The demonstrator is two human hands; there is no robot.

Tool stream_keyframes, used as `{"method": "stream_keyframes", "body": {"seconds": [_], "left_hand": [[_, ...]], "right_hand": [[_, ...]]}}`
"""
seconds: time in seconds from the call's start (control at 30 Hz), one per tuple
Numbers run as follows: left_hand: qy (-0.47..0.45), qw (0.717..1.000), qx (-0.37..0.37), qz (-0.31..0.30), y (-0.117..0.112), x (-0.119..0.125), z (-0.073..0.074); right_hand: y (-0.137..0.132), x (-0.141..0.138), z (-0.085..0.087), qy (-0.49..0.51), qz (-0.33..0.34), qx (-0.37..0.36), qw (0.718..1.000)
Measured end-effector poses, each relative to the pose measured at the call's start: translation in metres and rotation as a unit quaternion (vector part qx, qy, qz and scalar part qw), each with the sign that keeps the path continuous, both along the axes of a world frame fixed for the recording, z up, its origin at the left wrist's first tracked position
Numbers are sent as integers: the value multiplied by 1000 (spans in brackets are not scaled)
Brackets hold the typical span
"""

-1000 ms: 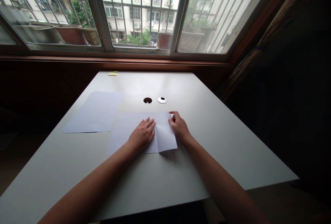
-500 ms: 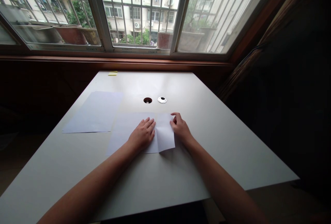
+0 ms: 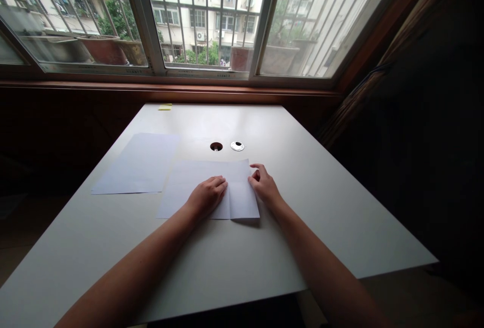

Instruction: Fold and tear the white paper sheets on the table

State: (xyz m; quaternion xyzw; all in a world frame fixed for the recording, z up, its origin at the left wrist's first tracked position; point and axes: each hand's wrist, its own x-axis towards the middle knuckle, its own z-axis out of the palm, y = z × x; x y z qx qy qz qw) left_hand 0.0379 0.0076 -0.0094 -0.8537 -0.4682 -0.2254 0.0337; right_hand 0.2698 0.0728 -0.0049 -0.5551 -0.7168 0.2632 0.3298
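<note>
A white sheet of paper (image 3: 189, 176) lies in front of me, with a vertical crease and a fainter crosswise one. My left hand (image 3: 207, 195) rests on top of it, fingers together and slightly bent, tips beside the vertical crease; its thumb is hidden. At the sheet's right edge is my right hand (image 3: 265, 186), its thumb on the edge and index finger bent above, apart from the thumb. The other right fingers are mostly hidden. The lower right corner stands slightly off the table, casting a shadow.
Another white sheet (image 3: 134, 166) lies to the left on the white table (image 3: 302, 227). Beyond the paper are a round cable hole (image 3: 216, 147) and its loose cover (image 3: 237, 146). Yellow sticky notes (image 3: 165, 107) lie at the far edge, below a barred window (image 3: 204, 20).
The creased sheet has shifted slightly away from me, and its right part lies flatter and farther right. My left fingers have drawn in from a flat spread; my right hand has barely moved.
</note>
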Motion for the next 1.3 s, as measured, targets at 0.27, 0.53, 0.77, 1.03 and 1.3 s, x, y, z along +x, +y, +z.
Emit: {"method": "stream_keyframes", "body": {"seconds": [0.27, 0.53, 0.77, 1.03, 1.3], "left_hand": [[-11, 1000, 0, 0, -3, 3, -3], [-18, 1000, -1, -1, -1, 3, -6], [-31, 1000, -5, -3, -1, 2, -6], [-10, 1000, -4, -4, 4, -5, -5], [9, 1000, -6, 10, 1, -3, 0]], "right_hand": [[2, -7, -2, -22, -21, 21, 999], [1, -3, -6, -35, -7, 33, 999], [-1, -1, -9, -31, -12, 34, 999], [-3, -1, -2, -9, -1, -8, 1000], [-2, 0, -4, -3, 5, -5, 1000]]}}
